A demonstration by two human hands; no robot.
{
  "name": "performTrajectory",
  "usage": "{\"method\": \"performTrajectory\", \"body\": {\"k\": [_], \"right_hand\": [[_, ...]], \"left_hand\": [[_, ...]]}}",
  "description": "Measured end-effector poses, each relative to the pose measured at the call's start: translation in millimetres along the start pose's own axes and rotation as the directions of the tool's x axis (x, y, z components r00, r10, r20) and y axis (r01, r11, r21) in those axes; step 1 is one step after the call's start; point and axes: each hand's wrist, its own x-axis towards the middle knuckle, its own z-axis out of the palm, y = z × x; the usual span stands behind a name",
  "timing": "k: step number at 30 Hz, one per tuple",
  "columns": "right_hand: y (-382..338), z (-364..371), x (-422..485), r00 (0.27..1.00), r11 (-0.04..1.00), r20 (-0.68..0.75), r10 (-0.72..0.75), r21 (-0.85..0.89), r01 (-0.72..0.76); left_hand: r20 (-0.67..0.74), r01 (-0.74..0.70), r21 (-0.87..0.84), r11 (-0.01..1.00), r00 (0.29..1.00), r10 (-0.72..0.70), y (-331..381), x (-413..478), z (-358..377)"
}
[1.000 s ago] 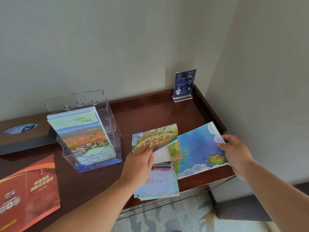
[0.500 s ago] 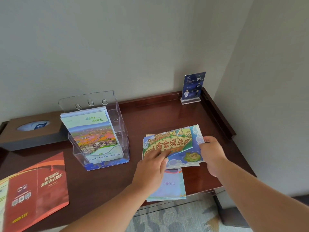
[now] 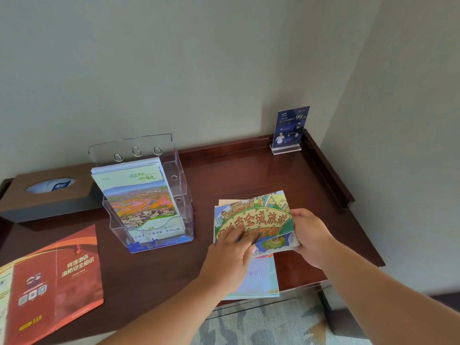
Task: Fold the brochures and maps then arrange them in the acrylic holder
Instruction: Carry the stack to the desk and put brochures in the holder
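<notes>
Gripping the illustrated map by its right edge, the right hand is folding it while the left hand is pressing it flat near the part-filled acrylic holder; the red brochure is awaiting folding.

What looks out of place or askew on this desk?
Nothing damaged or spilled. The pale blue brochures under the cartoon map appear to overhang the desk at its front edge and might slide off. The red leaflet at left lies skewed, outside the acrylic holder.
</notes>
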Motion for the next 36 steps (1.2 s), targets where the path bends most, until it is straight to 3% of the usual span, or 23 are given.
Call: {"method": "performTrajectory", "body": {"k": [2,4,7,9,11,13,16,19,22,26,31,32,34,36], "right_hand": [[-1.6,-2.6,-1.8,1.000,1.000,0.010,-0.013,0.003,0.013],[-3.8,-6.6,-3.8,0.999,0.999,0.021,-0.036,0.020,0.035],[-7.1,-13.9,-7.0,0.996,0.995,0.064,-0.068,0.084,0.063],[-9.1,-18.5,-7.7,0.992,0.988,0.086,-0.093,0.135,0.081],[-11.1,-21.1,-10.3,0.990,0.986,0.100,-0.102,0.142,0.087],[-11.7,-22.0,-11.9,0.989,0.985,0.105,-0.109,0.146,0.093],[-12.5,-22.4,-15.3,0.988,0.978,0.105,-0.110,0.191,0.088],[-13.1,-15.7,-19.1,0.988,0.993,0.138,-0.066,0.102,0.052],[-12.7,-7.4,-22.0,0.992,0.988,0.119,-0.051,-0.141,0.067],[-7.0,-3.5,-22.5,0.989,0.973,0.147,0.005,-0.228,0.029],[6.9,-2.2,-14.4,0.995,0.960,0.089,0.047,-0.279,-0.021],[9.9,-0.9,-12.4,0.996,0.952,0.069,0.059,-0.304,-0.035],[16.8,2.7,-8.4,0.997,0.938,0.044,0.070,-0.343,-0.051],[24.1,6.7,-4.1,0.996,0.927,0.029,0.086,-0.370,-0.070]], "left_hand": [[0.022,0.007,-0.047,0.999,1.000,-0.006,2.3,-0.6,-0.6],[-0.008,0.050,-0.213,0.976,0.999,-0.053,5.6,-1.8,-3.3],[-0.201,0.136,-0.455,0.880,0.947,-0.250,8.1,5.9,-12.2],[-0.233,0.219,-0.587,0.779,0.876,-0.422,7.5,18.4,-21.7],[-0.106,0.300,-0.769,0.565,0.812,-0.574,8.2,31.2,-32.8],[0.036,0.376,-0.846,0.378,0.747,-0.664,7.5,39.0,-41.2],[0.116,0.412,-0.874,0.259,0.694,-0.710,1.6,42.7,-44.7],[0.152,0.390,-0.896,0.213,0.719,-0.678,6.4,40.8,-43.4],[0.111,0.382,-0.885,0.267,0.729,-0.675,8.4,38.3,-41.8],[0.130,0.426,-0.855,0.297,0.729,-0.672,-2.6,29.7,-37.7],[0.059,0.443,-0.720,0.535,0.806,-0.589,-3.9,24.7,-26.0],[0.021,0.456,-0.617,0.642,0.825,-0.565,-3.7,23.4,-22.2],[-0.099,0.433,-0.207,0.877,0.883,-0.460,-5.0,19.5,-11.6],[-0.141,0.288,0.057,0.956,0.950,-0.278,-3.4,19.6,2.3]]}}
